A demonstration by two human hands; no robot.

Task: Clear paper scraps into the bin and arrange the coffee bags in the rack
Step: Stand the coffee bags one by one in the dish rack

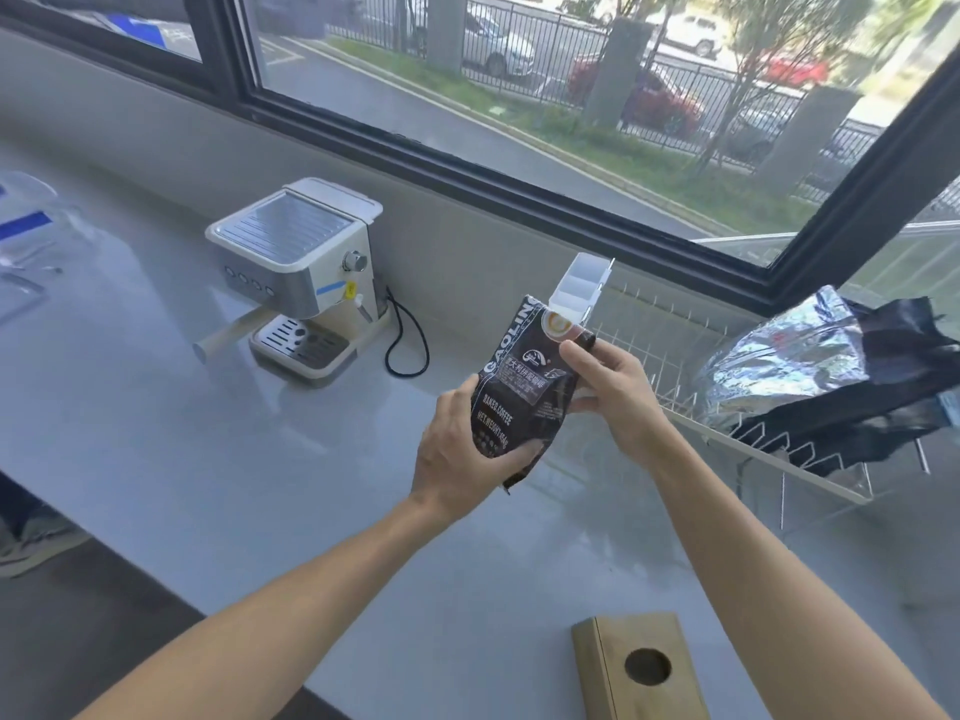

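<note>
While you hold the black coffee bag (519, 387) up above the grey table (208, 459), both hands are clamped on it: your left hand (462, 449) wraps the lower end, your right hand (613, 392) pinches the upper right edge. The bag tilts, its top leaning away toward the window. Just beyond it sits the white wire rack (727, 433), with a small white compartment box (579, 285) at its near-left corner. A silver-and-black foil bag (810, 366) already lies across the rack's slots. Off to the left stands the cream espresso machine (296, 272), and a wooden box with a round hole (636, 667) rests at the table's near edge.
</note>
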